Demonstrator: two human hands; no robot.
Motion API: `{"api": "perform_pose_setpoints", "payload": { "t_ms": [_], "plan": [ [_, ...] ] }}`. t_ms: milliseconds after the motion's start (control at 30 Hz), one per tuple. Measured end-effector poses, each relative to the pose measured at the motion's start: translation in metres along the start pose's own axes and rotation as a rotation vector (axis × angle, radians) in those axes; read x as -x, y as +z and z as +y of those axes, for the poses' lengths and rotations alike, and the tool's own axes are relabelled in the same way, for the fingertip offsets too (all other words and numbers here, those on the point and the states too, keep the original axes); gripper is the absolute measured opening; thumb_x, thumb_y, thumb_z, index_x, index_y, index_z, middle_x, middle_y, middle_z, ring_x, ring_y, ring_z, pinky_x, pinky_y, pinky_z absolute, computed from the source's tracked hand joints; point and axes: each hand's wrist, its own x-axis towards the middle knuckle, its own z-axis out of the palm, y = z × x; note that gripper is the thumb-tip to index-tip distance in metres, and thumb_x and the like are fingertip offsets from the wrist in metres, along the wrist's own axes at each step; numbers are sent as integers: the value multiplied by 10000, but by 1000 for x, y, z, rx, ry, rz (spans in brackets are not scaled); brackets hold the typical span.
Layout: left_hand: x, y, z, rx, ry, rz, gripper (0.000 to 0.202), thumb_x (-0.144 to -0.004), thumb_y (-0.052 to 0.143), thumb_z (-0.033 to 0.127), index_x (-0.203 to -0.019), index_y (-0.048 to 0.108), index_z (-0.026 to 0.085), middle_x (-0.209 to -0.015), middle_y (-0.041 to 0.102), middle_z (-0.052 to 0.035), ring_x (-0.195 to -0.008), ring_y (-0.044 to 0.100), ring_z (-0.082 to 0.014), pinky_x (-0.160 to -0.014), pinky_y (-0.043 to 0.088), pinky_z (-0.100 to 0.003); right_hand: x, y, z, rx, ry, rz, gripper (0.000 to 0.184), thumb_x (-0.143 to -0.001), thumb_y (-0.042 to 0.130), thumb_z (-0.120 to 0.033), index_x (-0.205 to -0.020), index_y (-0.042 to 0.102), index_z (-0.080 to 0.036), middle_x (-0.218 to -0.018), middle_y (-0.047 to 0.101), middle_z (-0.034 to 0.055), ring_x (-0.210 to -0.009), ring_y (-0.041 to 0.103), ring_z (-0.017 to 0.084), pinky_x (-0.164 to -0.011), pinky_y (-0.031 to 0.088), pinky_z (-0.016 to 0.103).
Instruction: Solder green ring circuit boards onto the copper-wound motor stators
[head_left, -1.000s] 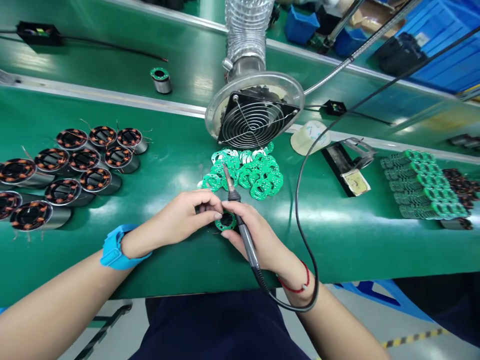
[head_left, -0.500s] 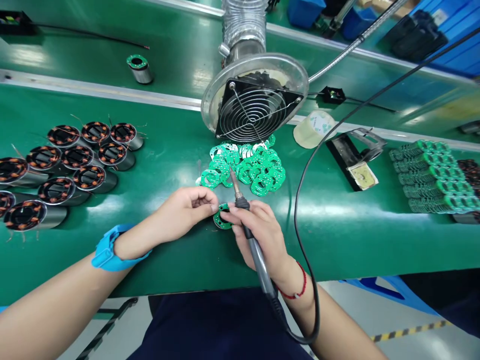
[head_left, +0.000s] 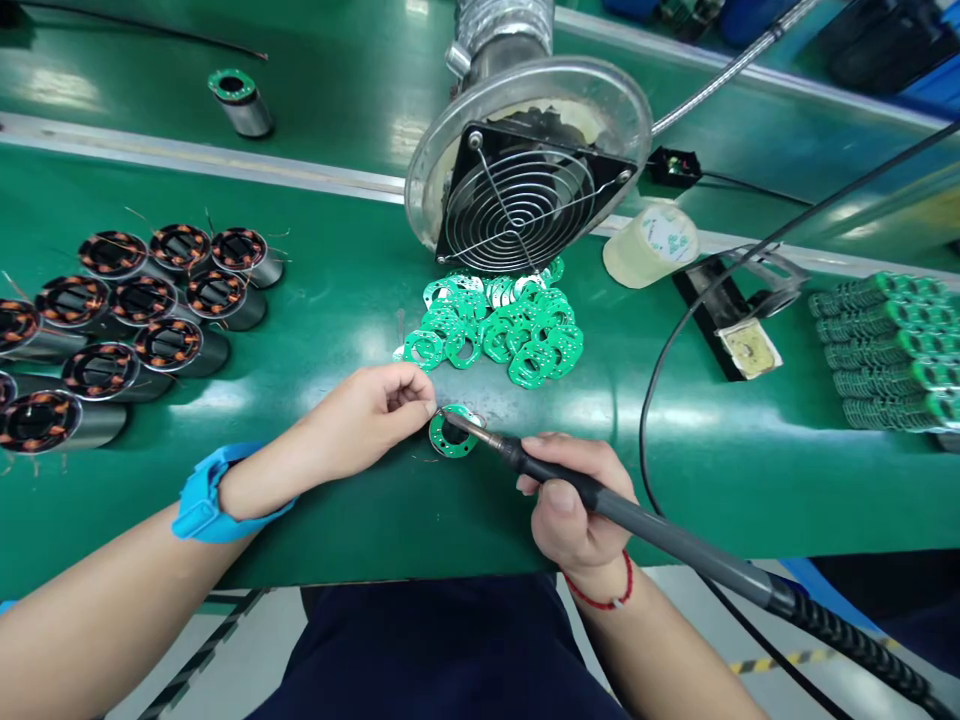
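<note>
My right hand (head_left: 581, 495) grips the dark handle of a soldering iron (head_left: 675, 535). The iron lies nearly flat, pointing left, with its tip over the upper left of a green ring-shaped circuit board (head_left: 442, 447). That board faces up near the front of the bench and seems to sit on a motor stator, mostly hidden beneath. Thumb and forefinger of my left hand (head_left: 375, 415) pinch together at the board's upper left edge; what they hold is too small to make out. A loose pile of green ring boards (head_left: 532, 362) lies just beyond.
A fume extractor fan (head_left: 517, 215) hangs over the pile. Several wound stators (head_left: 142, 300) stand at left. Rightward are a tape roll (head_left: 649, 245), an iron stand with a sponge (head_left: 750, 348) and stacked boards (head_left: 885, 350). A board-topped stator (head_left: 244, 105) stands at the back.
My right hand has moved right and swung the soldering iron from pointing away to pointing left, its tip now at the board. The left hand stays pinched beside the board. The view has shifted slightly.
</note>
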Motion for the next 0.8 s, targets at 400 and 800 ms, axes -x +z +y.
{"api": "perform_pose_setpoints", "payload": {
  "t_ms": [400, 800],
  "plan": [
    [2, 2, -2, -47, 18, 8, 146, -823, 517, 317, -750, 543, 193, -640, 533, 46, -573, 462, -109, -525, 334, -238, -14, 5, -7, 10, -29, -144, 359, -1007, 488, -231, -1357, 509, -306, -991, 782, 30, -791, 761, 191, -733, 626, 370],
    [1, -3, -5, 84, 24, -3, 140, -798, 541, 296, -879, 574, 187, -717, 560, 30, -651, 509, -131, -608, 407, -264, -24, 17, -2, 300, -114, -464, 430, -954, 549, -204, -1373, 456, -236, -1098, 684, 111, -937, 652, 251, -783, 575, 409]
  ]
}}
